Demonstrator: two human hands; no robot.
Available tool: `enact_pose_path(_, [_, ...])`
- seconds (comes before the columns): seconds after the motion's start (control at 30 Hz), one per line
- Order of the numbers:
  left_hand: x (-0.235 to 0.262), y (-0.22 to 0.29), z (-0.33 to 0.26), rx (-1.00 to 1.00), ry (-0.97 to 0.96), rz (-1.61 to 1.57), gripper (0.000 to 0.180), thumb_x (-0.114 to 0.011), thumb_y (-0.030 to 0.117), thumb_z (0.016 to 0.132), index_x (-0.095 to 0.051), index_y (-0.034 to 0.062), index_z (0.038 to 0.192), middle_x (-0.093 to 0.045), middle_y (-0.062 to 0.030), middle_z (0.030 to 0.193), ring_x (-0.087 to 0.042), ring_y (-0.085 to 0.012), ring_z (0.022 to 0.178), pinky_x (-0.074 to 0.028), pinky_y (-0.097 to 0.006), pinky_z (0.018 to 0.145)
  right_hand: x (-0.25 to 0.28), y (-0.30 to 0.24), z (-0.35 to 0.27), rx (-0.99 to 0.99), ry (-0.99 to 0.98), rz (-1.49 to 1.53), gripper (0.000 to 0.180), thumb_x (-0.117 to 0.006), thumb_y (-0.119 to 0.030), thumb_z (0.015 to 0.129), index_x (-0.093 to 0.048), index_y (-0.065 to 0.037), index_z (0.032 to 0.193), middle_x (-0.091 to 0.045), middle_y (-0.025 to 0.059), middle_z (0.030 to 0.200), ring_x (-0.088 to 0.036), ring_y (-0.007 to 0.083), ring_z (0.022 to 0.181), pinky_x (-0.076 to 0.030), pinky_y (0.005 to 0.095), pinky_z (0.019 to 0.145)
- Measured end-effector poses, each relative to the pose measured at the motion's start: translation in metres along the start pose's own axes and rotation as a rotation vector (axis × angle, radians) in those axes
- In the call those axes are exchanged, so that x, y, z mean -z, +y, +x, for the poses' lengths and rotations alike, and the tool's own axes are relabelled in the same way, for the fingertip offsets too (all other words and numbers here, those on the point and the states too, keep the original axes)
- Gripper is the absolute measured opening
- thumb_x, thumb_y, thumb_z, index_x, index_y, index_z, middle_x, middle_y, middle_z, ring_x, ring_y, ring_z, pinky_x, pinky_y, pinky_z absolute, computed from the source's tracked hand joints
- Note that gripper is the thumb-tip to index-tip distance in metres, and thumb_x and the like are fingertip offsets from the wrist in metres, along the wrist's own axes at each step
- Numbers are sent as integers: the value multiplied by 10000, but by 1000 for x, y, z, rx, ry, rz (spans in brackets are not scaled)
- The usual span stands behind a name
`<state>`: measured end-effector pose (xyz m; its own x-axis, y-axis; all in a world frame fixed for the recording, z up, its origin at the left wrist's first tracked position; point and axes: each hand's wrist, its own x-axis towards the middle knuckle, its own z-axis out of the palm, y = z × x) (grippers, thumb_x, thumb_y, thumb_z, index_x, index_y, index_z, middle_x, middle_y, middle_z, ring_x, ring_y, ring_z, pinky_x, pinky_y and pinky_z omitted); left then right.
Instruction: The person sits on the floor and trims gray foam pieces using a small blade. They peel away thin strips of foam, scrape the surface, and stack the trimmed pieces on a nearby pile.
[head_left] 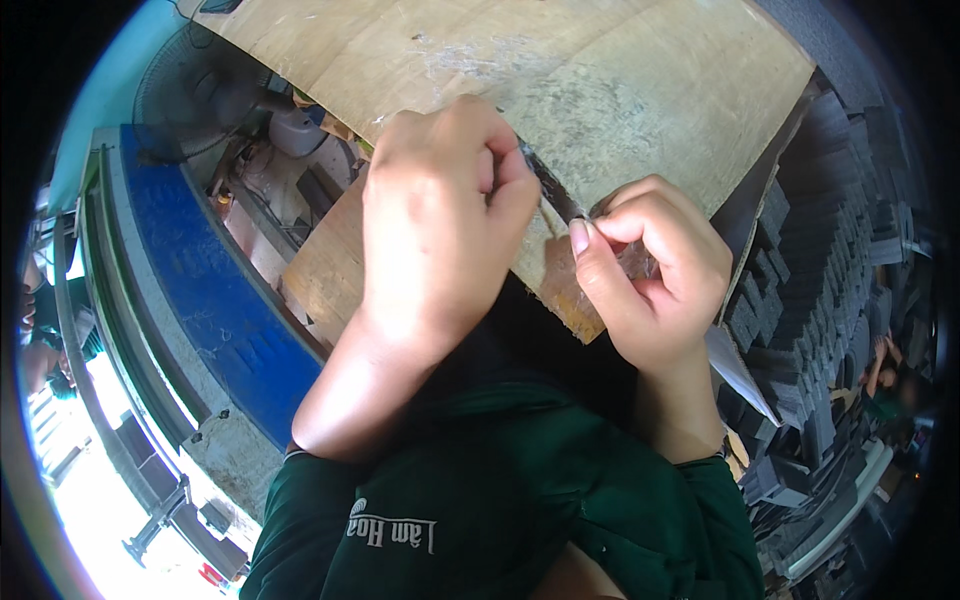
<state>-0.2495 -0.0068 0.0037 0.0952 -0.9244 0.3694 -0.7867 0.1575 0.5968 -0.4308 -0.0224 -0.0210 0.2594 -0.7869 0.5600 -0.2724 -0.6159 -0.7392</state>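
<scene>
A worn, pale plywood board lies beneath and beyond the grip, with stacks of flat grey pieces off to its right and a long, curving blue panel to its left. A person's bare left hand curls its fingers inward, though whether they pinch anything cannot be told from this angle; the bare right hand presses thumb and forefinger together on the near end of a narrow, thin, dark strip, which slants between both hands. It looks light, probably bendable and easily creased, best held near its ends
</scene>
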Motion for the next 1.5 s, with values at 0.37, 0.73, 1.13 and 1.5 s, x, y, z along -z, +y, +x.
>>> enact_pose_path(0.37, [22,-17,-7,160,-128,-358,124,-678,34,1032,-727,-40,1119,-700,-50,989,-625,-93,904,-485,-234,815,6,-5,-1,-127,-28,162,132,-716,93,920,-612,44,857,-636,90,834,-548,113,745,-405,264,675])
enact_pose_path(0.73, [24,-34,-9,-142,98,-222,39,-805,62,886,-778,42,907,-743,-66,877,-639,-260,891,-488,-370,861,9,4,0,-224,183,461,126,-664,-14,1030,-614,30,923,-608,55,857,-525,96,717,-405,245,663])
enact_pose_path(1.13, [18,-34,-7,70,-3,-505,169,-690,135,1021,-803,13,1054,-789,-91,986,-654,-243,1011,-493,-367,948,3,10,-10,92,151,135,215,-668,148,994,-649,38,1178,-680,185,1119,-708,198,920,-606,315,816])
enact_pose_path(1.5, [30,-29,-8,171,-101,-749,156,-756,136,983,-766,-13,1024,-723,-72,982,-615,-184,1017,-458,-329,946,11,12,-11,9,91,303,305,-758,175,892,-680,52,1160,-707,199,1162,-707,212,1028,-577,303,880])
